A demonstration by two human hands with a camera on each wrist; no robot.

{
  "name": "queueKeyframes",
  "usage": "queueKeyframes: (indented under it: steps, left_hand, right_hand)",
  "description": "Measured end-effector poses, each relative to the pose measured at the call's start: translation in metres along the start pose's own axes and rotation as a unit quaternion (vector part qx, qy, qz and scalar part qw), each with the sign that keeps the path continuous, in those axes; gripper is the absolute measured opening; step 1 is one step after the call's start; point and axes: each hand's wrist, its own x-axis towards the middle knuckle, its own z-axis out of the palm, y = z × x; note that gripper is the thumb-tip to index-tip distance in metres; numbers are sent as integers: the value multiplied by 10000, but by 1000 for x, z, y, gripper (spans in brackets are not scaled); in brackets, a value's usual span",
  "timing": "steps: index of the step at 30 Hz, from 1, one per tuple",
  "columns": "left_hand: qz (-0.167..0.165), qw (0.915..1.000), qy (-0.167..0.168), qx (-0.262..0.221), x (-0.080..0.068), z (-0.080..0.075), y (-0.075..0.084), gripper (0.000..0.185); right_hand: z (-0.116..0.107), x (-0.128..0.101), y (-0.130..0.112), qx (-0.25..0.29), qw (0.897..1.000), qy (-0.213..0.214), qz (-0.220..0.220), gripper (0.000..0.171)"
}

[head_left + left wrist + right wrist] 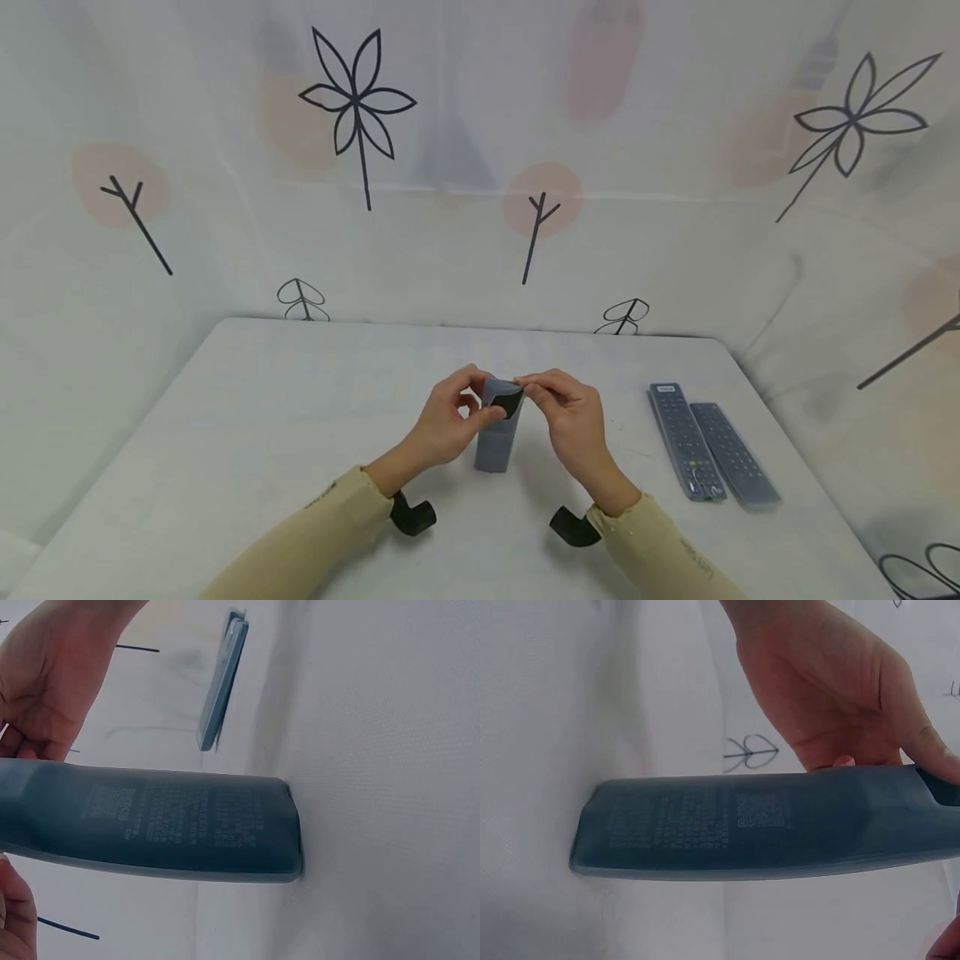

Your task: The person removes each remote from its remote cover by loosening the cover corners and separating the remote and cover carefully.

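- My left hand and right hand meet over the middle of the worktop, both at the top end of a remote in a grey sleeve.
- The remote stands nearly upright, its lower end resting on the worktop; the left wrist view shows that rounded bottom corner touching the surface.
- Left grip: thumb and fingers curled round the top of the sleeve from the left.
- Right grip: fingertips pinching the sleeve's upper lip, where the black body of the remote shows through the opening.
- The sleeve looks like soft matte rubber, blue-grey, with rounded edges; faint moulded print and a square code sit on its back face.
- Open room: wide bare worktop to my left and ahead, right up to the rounded far edge.
- On my right, well apart from the hands, two more remotes lie flat side by side: a bare dark one with buttons and a sleeved one just beside it, near the right edge.
- The worktop covering is white, finely textured cloth; the backdrop behind it is pale fabric with drawn plant shapes.
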Motion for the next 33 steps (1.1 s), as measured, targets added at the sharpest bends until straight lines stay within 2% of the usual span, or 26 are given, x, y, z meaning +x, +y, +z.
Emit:
queueKeyframes:
  steps: [12, 23, 30, 33]
  left_hand:
    - [-50, 10000, -12, -77, -2, 0, 2, 31]
    - [-90, 9999, -45, -119, -5, 0, 2, 30]
    - [-280, 9991, -163, -265, -8, 2, -34, 28]
    - [-314, 9990, -205, -245, -7, 1, -31, 25]
  right_hand:
    - [-4, 3, 4, 745, 9945, -473, 569, 18]
    - [-4, 5, 9, 1153, 9890, -688, 625, 24]
    - [-6, 6, 6, 1172, 9870, -852, 696, 23]
    - [-6, 7, 6, 1264, 9847, -913, 781, 24]
